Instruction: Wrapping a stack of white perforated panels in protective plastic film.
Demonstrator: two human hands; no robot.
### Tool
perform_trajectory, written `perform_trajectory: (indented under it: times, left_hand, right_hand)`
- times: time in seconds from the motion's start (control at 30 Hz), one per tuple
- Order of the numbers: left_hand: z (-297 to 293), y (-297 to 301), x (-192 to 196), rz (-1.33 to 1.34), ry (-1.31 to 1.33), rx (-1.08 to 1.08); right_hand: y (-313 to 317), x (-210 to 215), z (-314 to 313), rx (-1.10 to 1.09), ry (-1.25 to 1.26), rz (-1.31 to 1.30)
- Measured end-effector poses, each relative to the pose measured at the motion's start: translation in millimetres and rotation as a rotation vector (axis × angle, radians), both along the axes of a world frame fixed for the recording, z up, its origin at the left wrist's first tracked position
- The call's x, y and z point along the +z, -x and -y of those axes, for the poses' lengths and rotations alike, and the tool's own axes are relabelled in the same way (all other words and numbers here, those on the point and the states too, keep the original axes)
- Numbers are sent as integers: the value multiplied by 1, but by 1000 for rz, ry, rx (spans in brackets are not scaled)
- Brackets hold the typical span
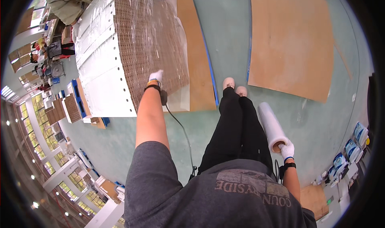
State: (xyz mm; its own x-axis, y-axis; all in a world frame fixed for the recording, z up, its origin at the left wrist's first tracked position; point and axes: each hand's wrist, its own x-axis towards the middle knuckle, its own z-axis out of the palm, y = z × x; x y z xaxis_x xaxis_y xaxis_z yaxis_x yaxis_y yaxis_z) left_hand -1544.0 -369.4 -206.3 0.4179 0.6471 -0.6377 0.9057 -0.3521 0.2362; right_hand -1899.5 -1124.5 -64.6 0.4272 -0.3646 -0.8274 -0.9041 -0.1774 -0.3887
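My left hand [156, 77], in a white glove, presses flat against the clear film on the side of a tall pallet load of stacked brown cardboard [148, 43] with white sheets on top [100, 63]. My right hand [286, 150], also gloved, grips the cardboard core end of a roll of clear stretch film [271, 124] held low beside my right leg. My black trousers and pale shoes [234, 86] stand on the green floor next to the load.
A brown board [199, 63] lies under the load, and a second large brown board [290, 39] lies on the floor to the right. Other stacked pallets [68, 107] and a fan stand at left. Blue and white packs [349, 152] sit at right.
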Motion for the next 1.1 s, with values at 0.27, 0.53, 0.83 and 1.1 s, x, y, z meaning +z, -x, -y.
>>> perform_trajectory:
  times: [0.27, 0.53, 0.83, 1.1]
  left_hand:
    - [119, -176, 145, 301, -433, -752]
    - [120, -317, 217, -37, -1183, -1500]
    - [58, -334, 135, -778, -1393, -1490]
    - [158, -384, 143, -182, -608, -1630]
  right_hand:
    - [-34, -1, -4, -67, 77, -72]
    - [-109, 3, -43, -97, 84, -123]
    - [-204, -2, -83, -26, 50, -65]
    - [-282, 40, -94, 85, 246, 14]
